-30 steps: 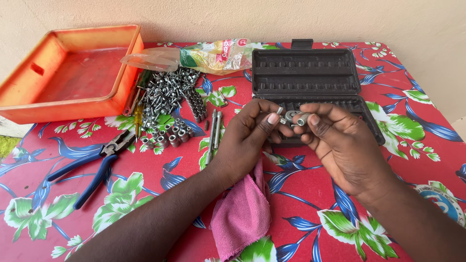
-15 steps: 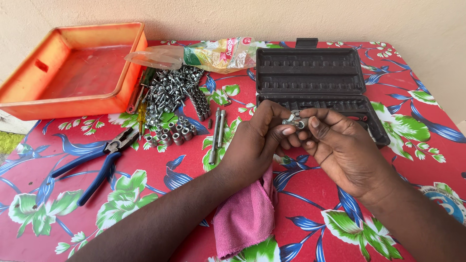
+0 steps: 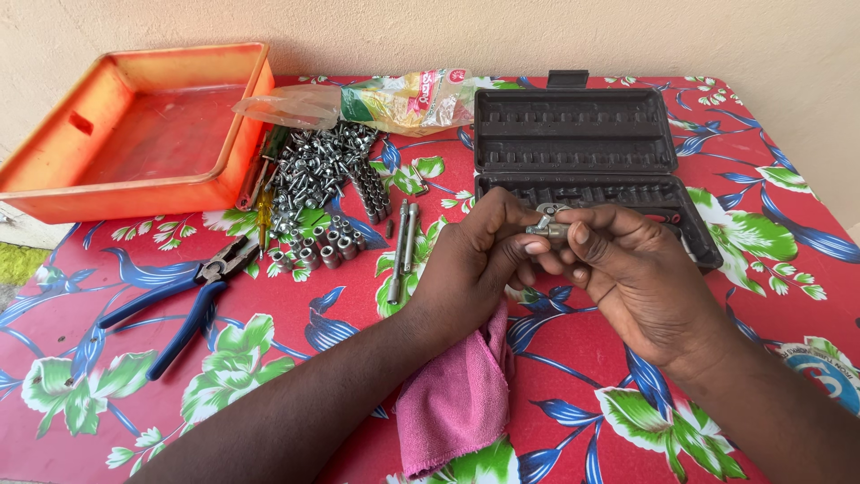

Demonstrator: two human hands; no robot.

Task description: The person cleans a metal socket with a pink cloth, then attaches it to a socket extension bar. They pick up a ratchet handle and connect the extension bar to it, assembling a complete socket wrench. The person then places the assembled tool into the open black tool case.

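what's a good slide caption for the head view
Both hands pinch a small metal socket piece over an open black tool case.

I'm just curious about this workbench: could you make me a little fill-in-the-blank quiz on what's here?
1. Both hands, the left hand and right hand, hold a small ___ part.
2. The cloth under the left wrist is ___.
3. The pliers have ___ handles.
4. The tray is ___.

Missing: metal; pink; blue; orange
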